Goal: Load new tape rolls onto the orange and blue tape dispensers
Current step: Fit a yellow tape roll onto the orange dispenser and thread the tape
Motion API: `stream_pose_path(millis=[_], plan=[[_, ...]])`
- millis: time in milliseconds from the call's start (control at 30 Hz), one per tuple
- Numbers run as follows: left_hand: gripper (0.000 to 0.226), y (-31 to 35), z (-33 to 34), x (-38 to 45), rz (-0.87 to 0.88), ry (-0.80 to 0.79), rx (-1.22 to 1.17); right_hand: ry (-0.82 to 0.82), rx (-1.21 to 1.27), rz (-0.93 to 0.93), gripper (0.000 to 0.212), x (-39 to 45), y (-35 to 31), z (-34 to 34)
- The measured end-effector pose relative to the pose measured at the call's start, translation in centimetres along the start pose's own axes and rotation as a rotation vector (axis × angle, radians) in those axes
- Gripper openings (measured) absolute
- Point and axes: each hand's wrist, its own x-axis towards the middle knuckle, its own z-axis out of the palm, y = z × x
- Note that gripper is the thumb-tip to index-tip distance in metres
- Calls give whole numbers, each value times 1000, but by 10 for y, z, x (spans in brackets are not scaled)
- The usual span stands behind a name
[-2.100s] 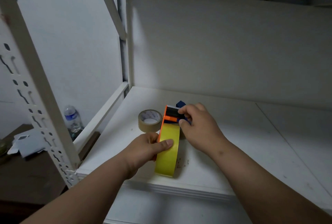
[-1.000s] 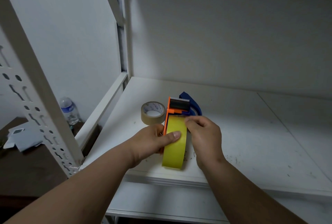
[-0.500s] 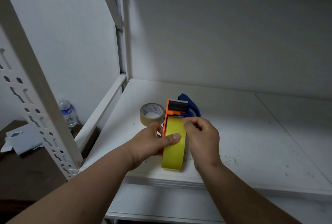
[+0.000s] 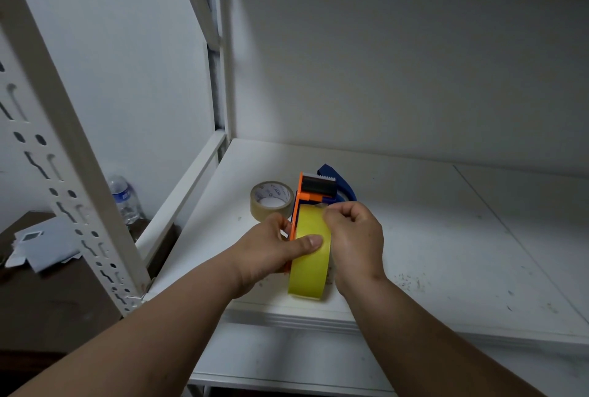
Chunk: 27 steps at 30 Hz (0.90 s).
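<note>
On the shelf [image 4: 430, 237], a loose tape roll [image 4: 271, 199] lies left of both dispensers [image 4: 314, 192].

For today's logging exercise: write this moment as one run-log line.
left hand: grips yellow roll | right hand: pinching tape end | orange dispenser: loaded

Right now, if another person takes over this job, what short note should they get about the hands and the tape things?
Left hand: holds the yellow tape roll on the orange dispenser, thumb on the roll.
Right hand: pinches the tape end at the roll's top.
Blue dispenser: lies on the shelf behind the orange one; no roll visible on it.
Brown tape roll: lies loose on the shelf.
Left: feed the yellow end through, load the blue dispenser.
</note>
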Motion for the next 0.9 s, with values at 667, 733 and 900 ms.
stream_pose_path(millis=[667,733,900], plan=[[79,3,-1,3,86,6,18,-115,-278,-173,11,13,3,-4],[80,5,-1,3,103,-30,14,-138,-325,-175,7,14,1,-5],[57,9,-3,3,112,-57,17,-133,-438,-244,17,18,-1,-4]])
